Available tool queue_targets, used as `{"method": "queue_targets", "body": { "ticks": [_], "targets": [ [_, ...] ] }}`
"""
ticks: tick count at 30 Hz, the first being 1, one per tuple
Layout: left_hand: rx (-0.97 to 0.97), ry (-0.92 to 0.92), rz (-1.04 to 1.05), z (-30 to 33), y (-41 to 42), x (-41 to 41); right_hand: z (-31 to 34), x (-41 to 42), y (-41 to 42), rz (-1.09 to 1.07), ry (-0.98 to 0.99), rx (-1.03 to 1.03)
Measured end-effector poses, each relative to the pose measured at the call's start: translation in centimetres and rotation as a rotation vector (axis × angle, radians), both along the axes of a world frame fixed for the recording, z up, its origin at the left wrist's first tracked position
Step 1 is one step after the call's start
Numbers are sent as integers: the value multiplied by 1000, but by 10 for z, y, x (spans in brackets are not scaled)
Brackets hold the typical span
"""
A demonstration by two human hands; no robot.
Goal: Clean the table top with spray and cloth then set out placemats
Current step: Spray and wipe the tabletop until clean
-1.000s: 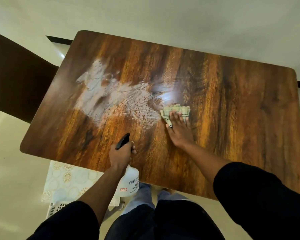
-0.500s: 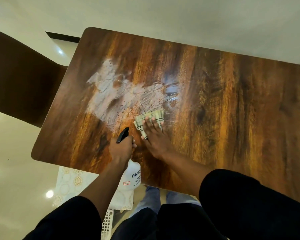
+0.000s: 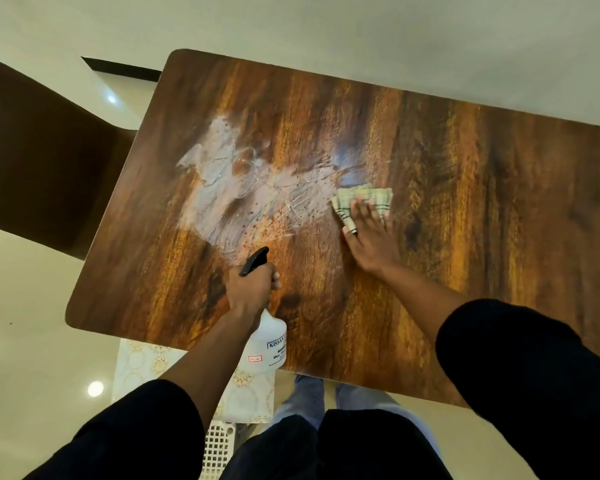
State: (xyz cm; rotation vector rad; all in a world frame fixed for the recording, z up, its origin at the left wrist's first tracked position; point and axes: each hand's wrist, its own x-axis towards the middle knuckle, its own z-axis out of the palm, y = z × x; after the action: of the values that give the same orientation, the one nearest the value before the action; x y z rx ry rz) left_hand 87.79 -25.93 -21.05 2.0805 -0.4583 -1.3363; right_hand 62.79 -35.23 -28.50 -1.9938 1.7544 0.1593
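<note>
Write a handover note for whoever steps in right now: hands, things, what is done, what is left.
Left hand grips the spray bottle over the near table edge.
Right hand presses the folded cloth flat on the table top, just right of the wet patch.
Placemats lie on a white basket under the near edge, by the left arm.
Done: spraying, first wiping streaks.
Left: wipe the wet patch dry, put bottle and cloth aside, set out the placemats.
</note>
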Motion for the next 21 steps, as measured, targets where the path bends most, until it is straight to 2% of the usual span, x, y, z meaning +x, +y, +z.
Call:
{"method": "queue_targets", "body": {
  "ticks": [4, 8, 11, 15, 21],
  "targets": [
    [17, 29, -23, -1, -7, 1, -4, -21, -5, -247, 11, 45],
    [28, 17, -58, -1, -12, 3, -2, 8, 19, -280, 35, 29],
    [30, 5, -73, -1, -16, 4, 0, 42, 57, -87, 25, 26],
    [27, 6, -70, -1, -18, 4, -3, 75, 103, 273, -38, -14],
    [42, 20, -56, -3, -11, 3, 0, 56, 94, 492, -56, -30]
  ]
}}
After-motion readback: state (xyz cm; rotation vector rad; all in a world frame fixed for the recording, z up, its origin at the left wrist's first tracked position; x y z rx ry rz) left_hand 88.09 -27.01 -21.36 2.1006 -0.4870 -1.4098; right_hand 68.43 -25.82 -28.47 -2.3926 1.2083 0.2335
